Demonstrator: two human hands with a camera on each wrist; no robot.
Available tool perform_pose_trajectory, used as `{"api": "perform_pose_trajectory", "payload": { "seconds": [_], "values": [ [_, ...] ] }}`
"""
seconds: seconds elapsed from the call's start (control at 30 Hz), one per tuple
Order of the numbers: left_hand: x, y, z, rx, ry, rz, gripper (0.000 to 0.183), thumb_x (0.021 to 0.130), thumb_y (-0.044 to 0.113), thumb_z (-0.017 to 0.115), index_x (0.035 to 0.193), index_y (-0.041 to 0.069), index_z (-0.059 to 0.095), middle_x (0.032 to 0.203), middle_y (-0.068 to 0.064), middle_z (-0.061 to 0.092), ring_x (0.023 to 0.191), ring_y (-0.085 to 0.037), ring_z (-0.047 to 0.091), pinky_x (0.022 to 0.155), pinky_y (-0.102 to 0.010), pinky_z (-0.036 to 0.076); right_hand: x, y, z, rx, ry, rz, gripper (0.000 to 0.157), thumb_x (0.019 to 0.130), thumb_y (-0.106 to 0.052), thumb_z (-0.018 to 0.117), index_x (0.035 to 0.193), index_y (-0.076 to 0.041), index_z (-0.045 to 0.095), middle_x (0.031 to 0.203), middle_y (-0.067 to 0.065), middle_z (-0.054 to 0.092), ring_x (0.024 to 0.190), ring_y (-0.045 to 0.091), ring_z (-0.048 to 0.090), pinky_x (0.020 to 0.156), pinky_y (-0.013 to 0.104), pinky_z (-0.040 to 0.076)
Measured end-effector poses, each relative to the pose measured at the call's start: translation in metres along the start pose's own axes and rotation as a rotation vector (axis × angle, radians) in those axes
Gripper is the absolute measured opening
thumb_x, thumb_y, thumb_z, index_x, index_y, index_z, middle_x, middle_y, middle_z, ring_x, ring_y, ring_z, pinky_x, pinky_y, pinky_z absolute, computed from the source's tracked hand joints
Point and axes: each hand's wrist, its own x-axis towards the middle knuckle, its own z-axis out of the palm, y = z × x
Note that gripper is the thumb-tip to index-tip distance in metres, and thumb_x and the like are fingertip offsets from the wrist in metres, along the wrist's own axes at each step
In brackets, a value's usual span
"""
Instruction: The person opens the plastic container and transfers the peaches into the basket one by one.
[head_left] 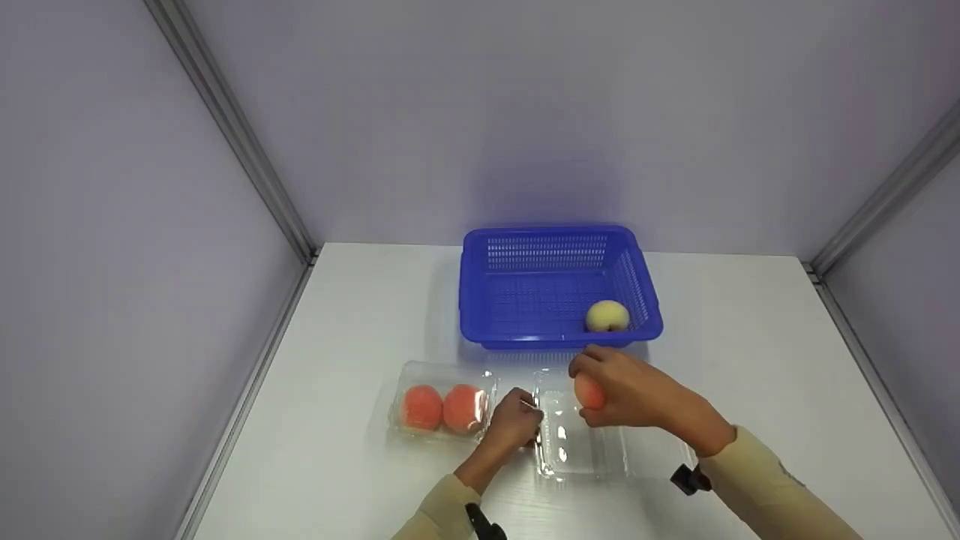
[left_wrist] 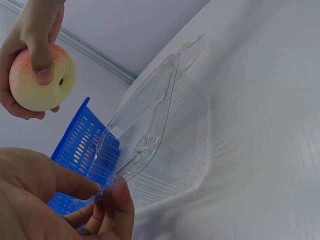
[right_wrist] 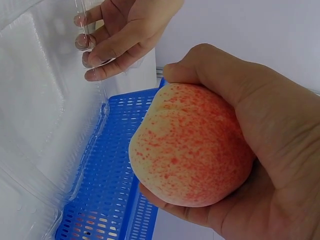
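Observation:
My right hand (head_left: 630, 386) grips a red-speckled, pale yellow peach (right_wrist: 192, 147) above an open clear plastic clamshell box (head_left: 566, 442). In the left wrist view the same peach (left_wrist: 37, 80) shows its stem hollow, with the thumb across it. My left hand (head_left: 516, 421) pinches the near rim of that clear box (left_wrist: 162, 115) between thumb and fingers. Left of the hands, a second clear box (head_left: 442, 367) holds two reddish peaches (head_left: 444, 409) under its lid.
Behind the boxes stands a blue perforated plastic basket (head_left: 525, 341). One pale yellow peach (head_left: 607, 316) lies in its near right corner. The white table (head_left: 360, 300) is bordered by grey walls with metal rails (head_left: 247, 142).

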Motion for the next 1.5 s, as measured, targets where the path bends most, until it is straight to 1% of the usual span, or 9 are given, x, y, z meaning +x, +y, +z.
{"api": "perform_pose_trajectory", "payload": {
  "seconds": [0.13, 0.23, 0.43, 0.57, 0.8, 1.03, 1.13, 1.33, 1.5],
  "values": [
    [0.0, 0.0, -0.001, 0.014, -0.003, 0.008, 0.022, 0.09, 0.001, 0.059, 0.111, -0.004, 0.056, 0.089, -0.005, 0.061, 0.065, -0.013, 0.056, 0.056, -0.032, 0.059, 0.002, 0.001, -0.003, 0.006, 0.008, 0.005, 0.047, 0.072, -0.023, 0.09, 0.112, -0.01, 0.068, 0.103, 0.001, 0.064, 0.089, 0.015, 0.061, 0.072, 0.028, 0.057],
    [0.0, -0.001, -0.001, 0.005, -0.006, 0.003, 0.022, 0.09, 0.001, 0.059, 0.111, -0.004, 0.056, 0.089, -0.005, 0.06, 0.065, -0.013, 0.056, 0.056, -0.032, 0.059, 0.003, 0.002, -0.006, 0.007, 0.013, 0.014, 0.049, 0.072, -0.023, 0.091, 0.113, -0.011, 0.068, 0.106, 0.001, 0.064, 0.092, 0.016, 0.062, 0.072, 0.029, 0.058],
    [0.0, 0.0, -0.001, -0.012, -0.009, 0.001, 0.022, 0.089, 0.0, 0.058, 0.111, -0.005, 0.056, 0.089, -0.005, 0.059, 0.065, -0.013, 0.055, 0.055, -0.03, 0.058, 0.004, 0.005, -0.012, -0.01, 0.045, 0.008, 0.049, 0.072, -0.024, 0.092, 0.113, -0.012, 0.068, 0.108, 0.003, 0.066, 0.089, 0.017, 0.064, 0.071, 0.032, 0.058],
    [0.0, -0.001, -0.001, -0.013, -0.009, -0.003, 0.024, 0.089, -0.001, 0.057, 0.112, -0.006, 0.055, 0.089, -0.005, 0.059, 0.065, -0.012, 0.054, 0.055, -0.028, 0.056, 0.005, 0.006, -0.018, -0.016, 0.055, 0.013, 0.048, 0.074, -0.024, 0.091, 0.115, -0.011, 0.069, 0.109, 0.004, 0.067, 0.088, 0.019, 0.065, 0.071, 0.033, 0.058],
    [0.001, 0.001, -0.001, -0.012, -0.011, -0.01, 0.025, 0.089, -0.002, 0.057, 0.113, -0.005, 0.056, 0.088, -0.004, 0.059, 0.063, -0.011, 0.054, 0.054, -0.027, 0.056, 0.01, 0.006, -0.025, -0.013, 0.066, 0.04, 0.049, 0.074, -0.023, 0.092, 0.115, -0.01, 0.07, 0.112, 0.005, 0.067, 0.091, 0.021, 0.067, 0.071, 0.033, 0.059],
    [0.0, 0.001, -0.001, -0.049, -0.02, -0.031, 0.024, 0.09, -0.001, 0.057, 0.114, -0.004, 0.055, 0.09, -0.005, 0.057, 0.065, -0.013, 0.054, 0.053, -0.026, 0.054, 0.012, 0.007, -0.03, -0.002, 0.096, 0.045, 0.047, 0.073, -0.024, 0.092, 0.112, -0.013, 0.069, 0.11, 0.004, 0.067, 0.088, 0.021, 0.067, 0.068, 0.03, 0.059],
    [0.0, 0.001, -0.001, -0.052, -0.019, -0.035, 0.024, 0.09, 0.0, 0.057, 0.114, -0.003, 0.055, 0.091, -0.005, 0.057, 0.066, -0.013, 0.054, 0.053, -0.027, 0.055, 0.014, 0.008, -0.031, 0.004, 0.094, 0.052, 0.048, 0.073, -0.026, 0.092, 0.113, -0.014, 0.069, 0.111, 0.004, 0.067, 0.089, 0.021, 0.067, 0.068, 0.03, 0.059],
    [0.0, 0.0, -0.001, -0.052, -0.024, -0.034, 0.026, 0.09, 0.0, 0.058, 0.115, -0.004, 0.054, 0.093, -0.006, 0.058, 0.066, -0.013, 0.054, 0.055, -0.031, 0.057, 0.018, 0.012, -0.033, 0.011, 0.111, 0.039, 0.046, 0.074, -0.024, 0.091, 0.113, -0.013, 0.069, 0.111, 0.005, 0.067, 0.09, 0.021, 0.067, 0.07, 0.032, 0.06],
    [0.0, 0.0, -0.002, -0.055, -0.02, -0.027, 0.026, 0.089, 0.0, 0.058, 0.114, -0.004, 0.054, 0.093, -0.006, 0.058, 0.066, -0.013, 0.054, 0.055, -0.031, 0.058, 0.022, 0.013, -0.034, 0.015, 0.119, 0.027, 0.046, 0.073, -0.024, 0.09, 0.112, -0.012, 0.069, 0.112, 0.005, 0.067, 0.091, 0.02, 0.066, 0.071, 0.03, 0.06]
  ]
}}
